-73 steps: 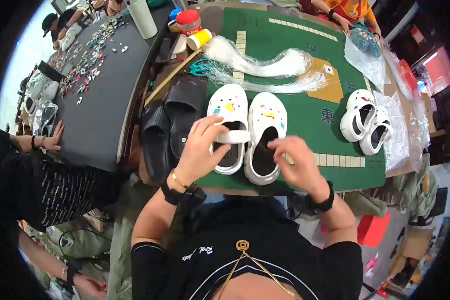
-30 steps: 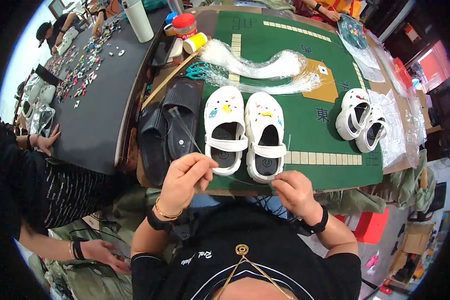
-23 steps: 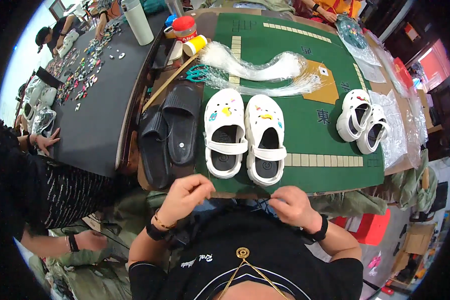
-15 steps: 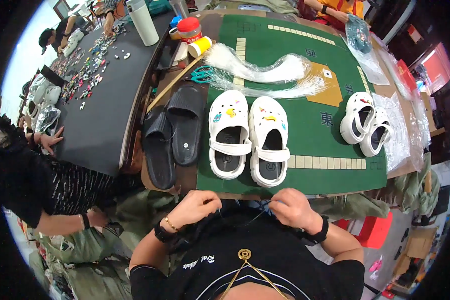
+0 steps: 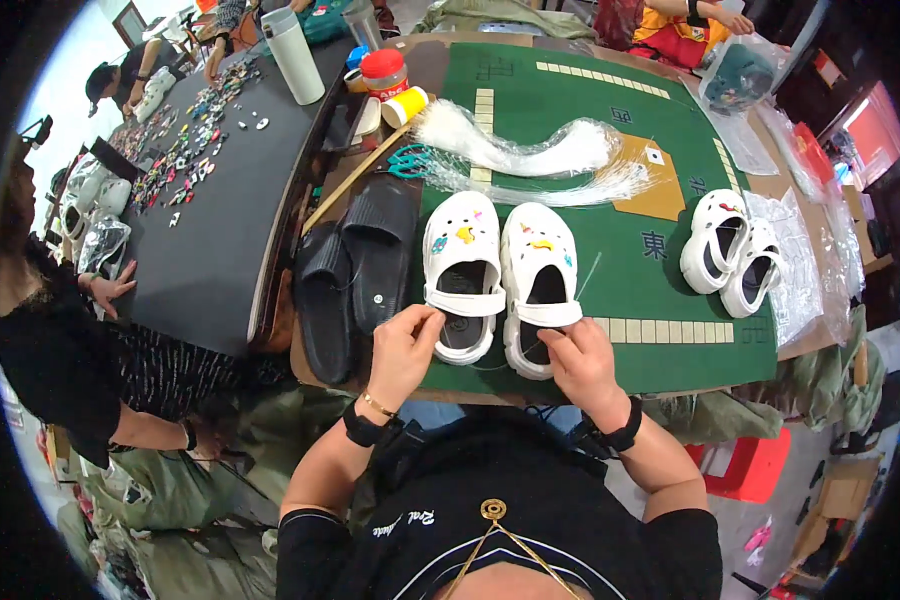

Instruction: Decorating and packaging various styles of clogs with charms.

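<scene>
Two white clogs with colourful charms, the left clog (image 5: 462, 250) and the right clog (image 5: 540, 262), stand side by side before me, toes pointing away. My left hand (image 5: 402, 352) is pinched closed beside the left clog's heel strap. Fingers together, my right hand (image 5: 584, 366) touches the right clog near its strap. A thin clear plastic strand (image 5: 591, 272) rises beside the right clog, above my right hand. Part of it curves faintly behind the heels, between my hands; my fingertips hide where it is gripped.
Black slides (image 5: 378, 250) lie left of the clogs. Beyond are bundles of clear strands (image 5: 530, 150), teal scissors (image 5: 408, 161) and a red-lidded jar (image 5: 383, 72). Another white pair (image 5: 722, 240) stands right on the green mat (image 5: 620, 365). Co-workers sit around; charms cover the dark table (image 5: 220, 230).
Both hands have moved forward from the table's front edge to the sides of the clogs, carrying the thin strand. At the far right, a co-worker's hand has lifted a clear bag.
</scene>
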A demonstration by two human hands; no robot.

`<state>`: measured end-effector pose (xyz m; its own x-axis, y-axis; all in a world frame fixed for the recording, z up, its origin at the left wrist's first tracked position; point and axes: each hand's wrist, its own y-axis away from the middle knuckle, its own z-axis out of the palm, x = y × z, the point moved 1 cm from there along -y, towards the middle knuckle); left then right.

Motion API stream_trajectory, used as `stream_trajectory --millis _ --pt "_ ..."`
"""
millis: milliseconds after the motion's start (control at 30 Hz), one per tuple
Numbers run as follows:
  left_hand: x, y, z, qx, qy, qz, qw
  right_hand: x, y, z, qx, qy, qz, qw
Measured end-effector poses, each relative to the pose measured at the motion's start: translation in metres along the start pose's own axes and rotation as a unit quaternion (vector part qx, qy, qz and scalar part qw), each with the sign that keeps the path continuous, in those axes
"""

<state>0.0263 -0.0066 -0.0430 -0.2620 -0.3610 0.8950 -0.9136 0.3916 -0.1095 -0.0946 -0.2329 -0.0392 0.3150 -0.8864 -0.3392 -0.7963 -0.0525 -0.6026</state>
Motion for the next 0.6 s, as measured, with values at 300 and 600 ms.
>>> stream_trajectory --millis 300,600 --pt "-0.019 -0.023 -0.016 0.027 0.088 -0.120 0.989 0.003 0.021 -0.013 0.058 -0.015 0.004 0.998" --pt "-0.035 -0.075 -0.010 0.007 0.021 -0.133 0.991 0.060 0.024 0.012 0.107 -0.339 0.427 0.831"
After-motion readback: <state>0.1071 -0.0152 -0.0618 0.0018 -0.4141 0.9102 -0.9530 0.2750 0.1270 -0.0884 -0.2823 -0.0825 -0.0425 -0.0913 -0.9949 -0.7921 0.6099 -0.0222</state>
